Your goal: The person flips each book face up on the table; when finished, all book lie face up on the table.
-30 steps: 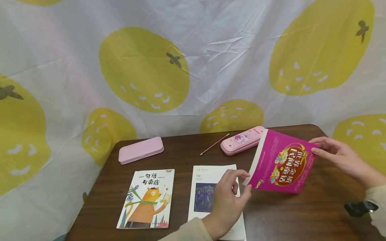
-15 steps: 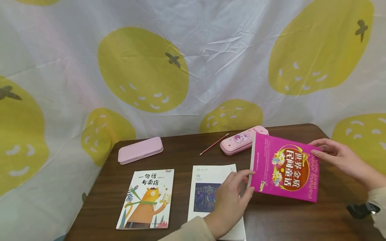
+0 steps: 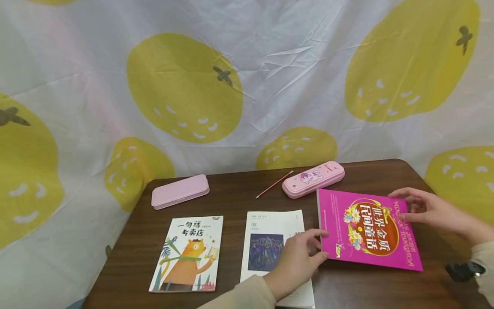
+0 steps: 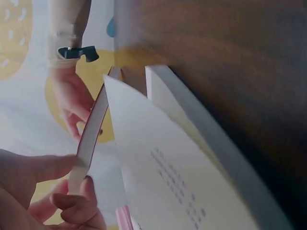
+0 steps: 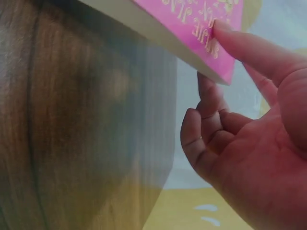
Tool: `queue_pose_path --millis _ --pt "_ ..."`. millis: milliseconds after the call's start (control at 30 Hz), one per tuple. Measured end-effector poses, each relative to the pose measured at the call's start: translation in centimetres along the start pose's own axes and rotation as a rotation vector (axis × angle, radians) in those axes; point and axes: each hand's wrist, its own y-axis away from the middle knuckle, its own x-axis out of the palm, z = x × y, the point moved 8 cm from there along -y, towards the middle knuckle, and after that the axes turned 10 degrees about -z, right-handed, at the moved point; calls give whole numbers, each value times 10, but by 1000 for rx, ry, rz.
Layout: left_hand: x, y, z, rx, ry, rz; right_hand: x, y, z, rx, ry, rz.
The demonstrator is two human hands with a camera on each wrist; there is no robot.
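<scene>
A magenta book [image 3: 368, 229] with gold lettering and a flower-framed title lies sideways between both hands, low over the right part of the table. My left hand [image 3: 299, 262] pinches its left edge between thumb and fingers; the left wrist view shows the page block [image 4: 91, 136] in that pinch. At the opposite edge my right hand [image 3: 428, 214] grips the book, thumb on the cover and fingers underneath, as the right wrist view [image 5: 240, 96] shows. Beneath my left hand and forearm lies a white book [image 3: 272, 221] with a dark blue picture, partly covered.
A white picture book [image 3: 189, 257] with an orange cat lies at the left of the brown table [image 3: 231, 240]. Toward the back are a plain pink case [image 3: 180, 192], a red pencil [image 3: 275, 184] and a pink rabbit pencil case [image 3: 312, 179]. A fruit-patterned curtain [image 3: 270, 98] hangs behind.
The magenta book has come down and tilted flatter, its cover now facing more upward, and the rabbit pencil case shows more fully. Both hands have moved down with it, keeping their hold.
</scene>
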Motion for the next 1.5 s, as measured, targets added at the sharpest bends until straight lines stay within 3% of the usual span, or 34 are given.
queue_pose_path --millis 133,300,600,733,867,1000,1233,1333,1500 --pt "8 -1 4 -56 -3 70 6 2 -7 28 26 51" --pt "17 0 3 -58 -135 138 20 1 -10 55 38 176" --pt "34 5 1 24 -482 232 30 -3 -13 205 84 244" --pt "41 7 0 92 -605 270 32 -1 -12 208 71 256" --pt "47 10 -2 174 -698 300 31 1 -13 139 146 252" --pt "50 10 -3 206 -739 310 28 0 -12 86 275 236" --pt "46 3 -11 258 -761 348 21 0 -8 91 408 134" --pt "38 -6 -15 292 -746 325 20 9 -5 110 443 139" --pt "26 -32 -12 273 -716 256 17 28 -6 189 472 182"
